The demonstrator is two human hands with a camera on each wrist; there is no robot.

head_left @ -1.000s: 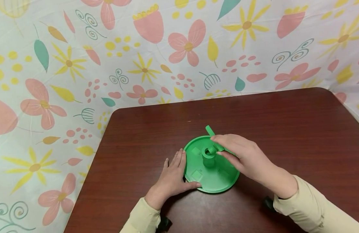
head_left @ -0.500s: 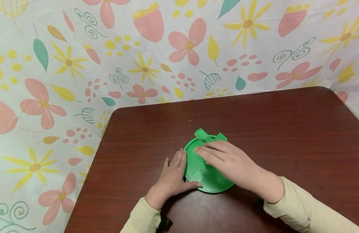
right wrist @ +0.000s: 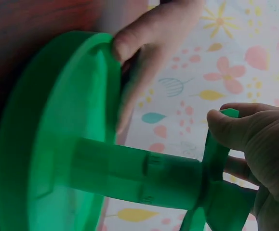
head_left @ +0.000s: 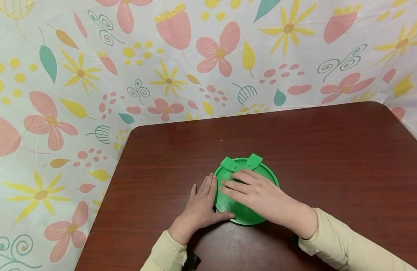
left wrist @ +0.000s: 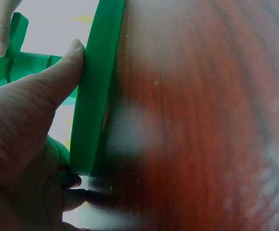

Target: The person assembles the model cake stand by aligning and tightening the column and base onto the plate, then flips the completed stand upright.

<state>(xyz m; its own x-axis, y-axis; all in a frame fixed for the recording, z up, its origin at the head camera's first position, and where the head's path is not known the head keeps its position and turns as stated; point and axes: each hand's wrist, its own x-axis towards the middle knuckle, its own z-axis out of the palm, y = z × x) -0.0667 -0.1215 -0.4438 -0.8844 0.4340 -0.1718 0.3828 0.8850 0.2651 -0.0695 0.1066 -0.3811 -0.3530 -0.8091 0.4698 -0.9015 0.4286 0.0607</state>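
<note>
A round green plastic base (head_left: 246,217) with a raised rim lies on the table. My left hand (head_left: 202,206) rests against its near-left edge, fingers straight along the side and thumb over the rim (left wrist: 93,96). From the base's middle rises a green post (right wrist: 112,168), seen in the right wrist view. A green piece with several flat arms (head_left: 255,161) sits at the post's top end; two arms, marked with small numbers, show in the head view. My right hand (head_left: 260,192) covers the rest, its thumb and fingers pinching one arm (right wrist: 216,154).
The dark red-brown wooden table (head_left: 330,158) spreads around the base. A white cloth (head_left: 181,64) with flowers and leaves hangs behind the table and along its left side. Dark straps (head_left: 191,260) show near the left cuff.
My right hand has brought the armed green piece from a tilted position beside the post onto the post, moving left and turning it level. The left hand and base have stayed put.
</note>
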